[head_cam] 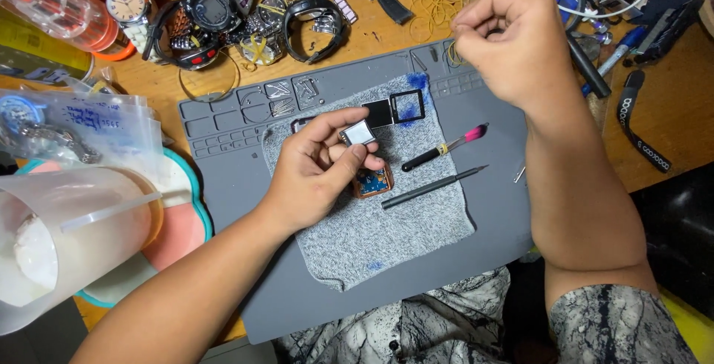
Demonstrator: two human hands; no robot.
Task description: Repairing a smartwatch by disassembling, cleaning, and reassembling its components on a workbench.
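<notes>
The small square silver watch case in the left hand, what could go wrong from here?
The small square silver watch case is pinched only at its edges by the left hand, so it might slip onto the grey cloth. The blue circuit module lies exposed just under the fingers and could get knocked.

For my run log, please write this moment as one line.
left hand: pinches small square silver watch case | right hand: fingertips together over grey silicone mat, content hidden
</notes>
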